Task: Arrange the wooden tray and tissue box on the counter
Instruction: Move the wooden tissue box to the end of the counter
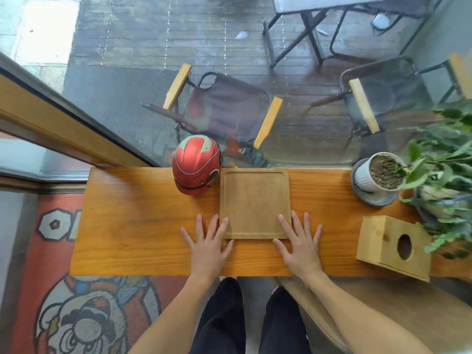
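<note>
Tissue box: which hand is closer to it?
Right. The right hand lies flat at the tray's near right corner, with bare counter between it and the tissue box. The left hand is beyond the tray.

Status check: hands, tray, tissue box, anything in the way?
Left hand and right hand open, flat at the tray's near corners, no grip. Tissue box untouched, far right. Helmet against the tray's left; potted plant beyond the box.

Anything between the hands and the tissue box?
Nothing visible. Both hands, left and right, lie flat at the wooden tray's near corners; bare counter separates the right hand from the tissue box.
</note>
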